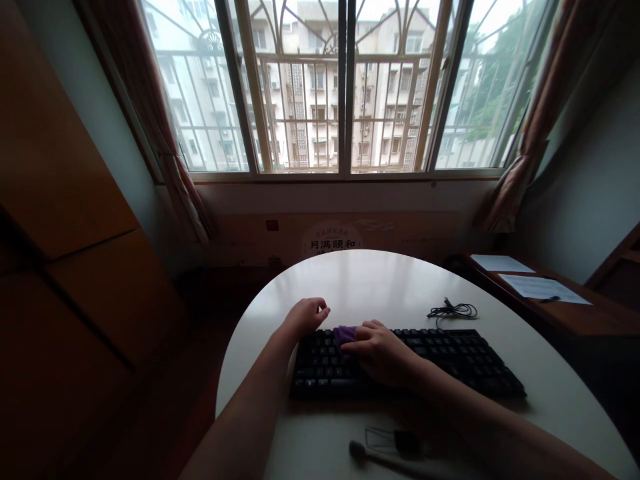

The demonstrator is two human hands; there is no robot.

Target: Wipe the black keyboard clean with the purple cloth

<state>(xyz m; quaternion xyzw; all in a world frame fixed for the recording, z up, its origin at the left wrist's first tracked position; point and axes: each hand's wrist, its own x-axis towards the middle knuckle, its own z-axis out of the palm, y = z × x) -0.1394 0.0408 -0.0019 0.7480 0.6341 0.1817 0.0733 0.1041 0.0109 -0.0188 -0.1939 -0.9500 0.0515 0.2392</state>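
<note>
A black keyboard (325, 373) lies on the white round table (280, 293). My right hand (383, 350) is over its left half, fingers closed on a bunched purple cloth (344, 337) that touches the upper left keys. At the keyboard's far left corner rests my left hand (306, 317); its fingers are loosely curled and nothing shows in them. Nearer to me lie a small brush (358, 451) with dark bristles and a black binder clip (406, 441) with wire handles, both dim in shadow.
Behind the keyboard lies a coiled black cable (453, 310). Papers (545, 289) and a dark pen (550, 299) are on a brown wooden surface (607, 323) to the right. Wooden cabinets (95, 293) stand at the left, and a barred window (345, 100) is ahead.
</note>
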